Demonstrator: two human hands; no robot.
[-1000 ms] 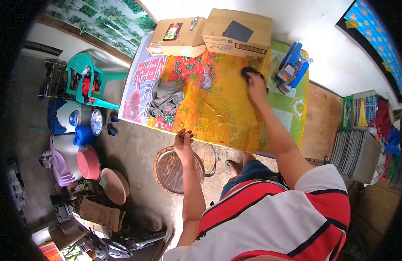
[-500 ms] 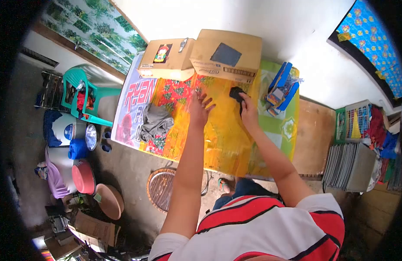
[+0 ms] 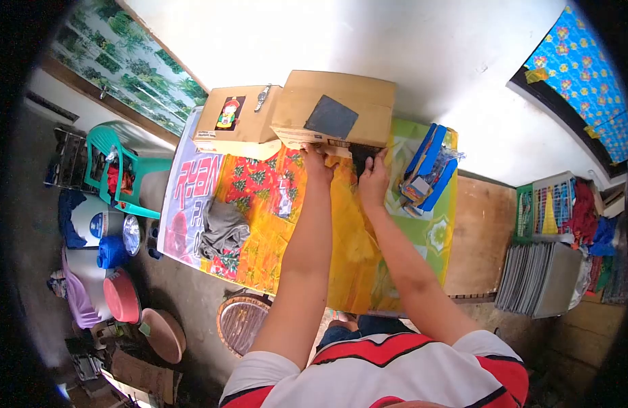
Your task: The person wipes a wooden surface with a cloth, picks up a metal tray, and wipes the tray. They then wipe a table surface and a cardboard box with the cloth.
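The larger cardboard box (image 3: 280,102) with a dark rectangle on it stands at the back of the table. My left hand (image 3: 318,163) is at its lower front edge, fingers partly bent and apart, touching or very near the box. My right hand (image 3: 374,178) is at the box's lower right corner, closed on a black item (image 3: 360,155) that lies against the box front. The smaller cardboard box (image 3: 208,122), with a cartoon picture and a watch on it, stands to the left. A small clear packet (image 3: 285,196) lies left of my left forearm.
A crumpled grey cloth (image 3: 223,230) lies on the table's left. On the right sits a blue tray (image 3: 418,160) holding packets. A green chair (image 3: 145,165) stands beyond the left edge, and a round stool (image 3: 240,321) is below the front edge.
Both hands have reached the larger box's front edge, the right one with the black item. The view has shifted, and the small clear packet now shows beside my left forearm.
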